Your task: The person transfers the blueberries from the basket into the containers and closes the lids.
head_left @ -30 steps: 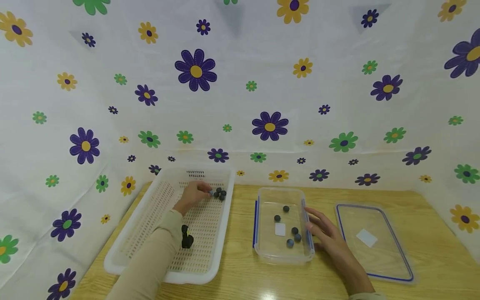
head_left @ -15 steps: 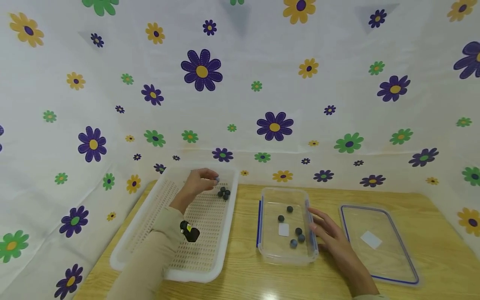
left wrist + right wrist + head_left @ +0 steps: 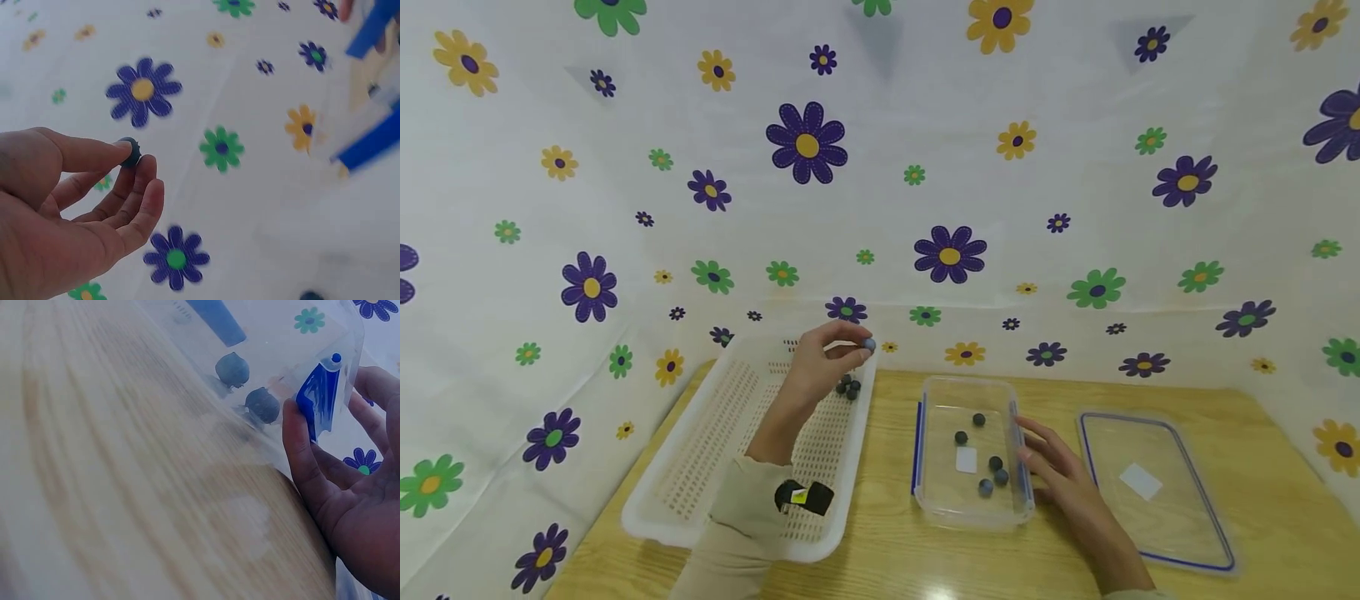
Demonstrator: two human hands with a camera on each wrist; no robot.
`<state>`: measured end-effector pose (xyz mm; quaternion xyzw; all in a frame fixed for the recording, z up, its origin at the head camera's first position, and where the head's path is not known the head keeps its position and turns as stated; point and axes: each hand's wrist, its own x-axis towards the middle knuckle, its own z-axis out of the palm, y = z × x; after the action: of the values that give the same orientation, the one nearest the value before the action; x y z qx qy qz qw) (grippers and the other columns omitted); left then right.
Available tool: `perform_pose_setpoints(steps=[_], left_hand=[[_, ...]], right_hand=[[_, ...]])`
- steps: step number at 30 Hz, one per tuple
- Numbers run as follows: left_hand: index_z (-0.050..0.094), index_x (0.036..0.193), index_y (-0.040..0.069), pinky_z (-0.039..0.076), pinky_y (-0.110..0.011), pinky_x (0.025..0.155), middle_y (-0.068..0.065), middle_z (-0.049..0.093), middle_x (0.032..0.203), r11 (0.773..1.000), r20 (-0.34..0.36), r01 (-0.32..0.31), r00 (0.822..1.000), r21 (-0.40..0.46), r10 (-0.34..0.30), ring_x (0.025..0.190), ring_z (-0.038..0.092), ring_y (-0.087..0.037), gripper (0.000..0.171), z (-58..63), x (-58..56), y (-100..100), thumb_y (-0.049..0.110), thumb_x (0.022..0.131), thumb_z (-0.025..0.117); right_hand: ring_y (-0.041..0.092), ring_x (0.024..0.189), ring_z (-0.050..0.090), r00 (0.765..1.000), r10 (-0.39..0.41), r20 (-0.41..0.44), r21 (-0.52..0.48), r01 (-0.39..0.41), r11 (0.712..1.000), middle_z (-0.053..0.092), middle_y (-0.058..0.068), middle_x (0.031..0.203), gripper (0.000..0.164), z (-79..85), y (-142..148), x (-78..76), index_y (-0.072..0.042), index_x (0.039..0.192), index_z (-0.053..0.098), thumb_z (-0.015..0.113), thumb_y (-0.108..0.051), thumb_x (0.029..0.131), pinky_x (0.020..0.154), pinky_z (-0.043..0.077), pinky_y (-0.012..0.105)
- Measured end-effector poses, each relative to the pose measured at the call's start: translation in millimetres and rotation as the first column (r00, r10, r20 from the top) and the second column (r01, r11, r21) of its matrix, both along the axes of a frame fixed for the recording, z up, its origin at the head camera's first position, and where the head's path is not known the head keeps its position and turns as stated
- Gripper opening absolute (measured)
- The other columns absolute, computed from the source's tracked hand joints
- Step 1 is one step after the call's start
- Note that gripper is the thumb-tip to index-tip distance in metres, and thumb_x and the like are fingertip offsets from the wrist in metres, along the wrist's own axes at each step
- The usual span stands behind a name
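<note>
My left hand (image 3: 820,362) pinches a blueberry (image 3: 869,343) between thumb and fingertips, above the right rim of the white plastic basket (image 3: 662,533). The left wrist view shows this blueberry (image 3: 130,152) at the fingertips. A small cluster of blueberries (image 3: 852,394) lies in the basket's far right corner, partly behind the hand. To the right stands a clear plastic container (image 3: 943,518) with several blueberries (image 3: 986,488) spread on its floor. My right hand (image 3: 1067,479) touches the container's right wall with relaxed fingers, the thumb against a blue latch (image 3: 320,400) in the right wrist view.
The clear lid (image 3: 1187,500) with a blue seal lies flat on the wooden table (image 3: 891,533), right of the container. A white flower-print sheet (image 3: 880,208) hangs behind the table and along its sides. The basket's rim lies between the left hand and the container.
My left hand has lifted the blueberry from beside the cluster and carried it up and right to the basket's rim. The right hand has stayed at the container. The head view has shifted slightly.
</note>
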<state>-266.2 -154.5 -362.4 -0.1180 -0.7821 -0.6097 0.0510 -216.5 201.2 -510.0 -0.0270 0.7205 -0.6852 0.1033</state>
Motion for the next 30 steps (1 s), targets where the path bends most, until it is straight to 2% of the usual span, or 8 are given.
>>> perform_pose_setpoints(steps=[4,8,13,17,21,27,30], left_hand=[[0.067,0.116,-0.001,0.056,-0.031,0.093,-0.015,0.064,0.118,0.995,-0.06,0.023,0.998,0.094,-0.018,0.11,0.068,-0.032,0.021,4.1,18.3,21.8,-0.004,0.096,0.067],[0.067,0.113,-0.004,0.057,-0.03,0.09,-0.016,0.064,0.114,0.982,-0.117,0.045,0.993,0.185,-0.024,0.107,0.066,-0.032,0.019,0.3,34.0,45.7,-0.008,0.094,0.067],[0.067,0.114,-0.003,0.057,-0.029,0.09,-0.016,0.063,0.115,0.952,-0.113,0.063,0.993,0.301,-0.03,0.106,0.065,-0.028,0.02,-7.2,45.5,73.4,-0.008,0.095,0.066],[0.067,0.116,-0.002,0.056,-0.028,0.092,-0.015,0.061,0.119,0.921,-0.078,0.054,0.997,0.387,-0.026,0.108,0.064,-0.026,0.023,-17.9,50.8,89.8,-0.009,0.095,0.066],[0.068,0.115,-0.003,0.056,-0.028,0.09,-0.015,0.063,0.118,0.894,-0.049,0.035,0.999,0.447,-0.015,0.108,0.065,-0.026,0.023,-35.7,51.1,103.4,-0.008,0.093,0.068],[0.068,0.112,-0.007,0.057,-0.027,0.087,-0.017,0.066,0.112,0.876,-0.037,0.005,0.999,0.483,0.015,0.107,0.067,-0.031,0.023,-55.0,45.9,122.1,-0.013,0.09,0.069],[0.068,0.111,-0.01,0.057,-0.025,0.085,-0.021,0.066,0.111,0.879,-0.059,0.002,0.998,0.477,0.029,0.105,0.067,-0.034,0.022,-68.2,44.5,130.3,-0.013,0.089,0.069]], right_hand=[[0.048,0.14,0.04,1.0,-0.013,0.017,0.009,0.013,1.0,0.03,0.023,0.162,0.058,-1.2,0.7,2.1,-0.024,0.158,0.038,0.058,-0.038,0.105,0.092,0.056,0.051],[0.049,0.141,0.039,1.0,-0.013,0.02,0.016,0.013,1.0,0.031,0.022,0.162,0.059,-1.4,-0.2,1.6,-0.025,0.158,0.038,0.059,-0.039,0.105,0.094,0.054,0.053],[0.046,0.141,0.039,1.0,-0.021,0.021,0.023,0.021,1.0,0.032,0.02,0.162,0.059,-1.4,-0.5,0.0,-0.027,0.157,0.039,0.059,-0.042,0.104,0.094,0.054,0.051],[0.047,0.139,0.041,1.0,-0.022,0.014,0.006,0.022,1.0,0.033,0.021,0.161,0.057,-3.9,0.8,1.7,-0.026,0.157,0.04,0.059,-0.039,0.105,0.092,0.055,0.05],[0.049,0.14,0.04,1.0,-0.011,-0.011,-0.009,0.011,1.0,0.032,0.023,0.161,0.056,-5.8,2.1,3.2,-0.023,0.158,0.039,0.058,-0.034,0.106,0.095,0.054,0.056],[0.049,0.139,0.042,0.999,0.008,-0.052,-0.02,-0.009,1.0,0.032,0.025,0.161,0.056,-2.5,3.5,0.9,-0.019,0.158,0.039,0.058,-0.031,0.106,0.091,0.056,0.052],[0.049,0.138,0.042,0.999,0.006,-0.045,-0.029,-0.007,1.0,0.032,0.025,0.161,0.056,-0.8,3.4,0.8,-0.018,0.158,0.038,0.057,-0.031,0.107,0.09,0.057,0.051]])
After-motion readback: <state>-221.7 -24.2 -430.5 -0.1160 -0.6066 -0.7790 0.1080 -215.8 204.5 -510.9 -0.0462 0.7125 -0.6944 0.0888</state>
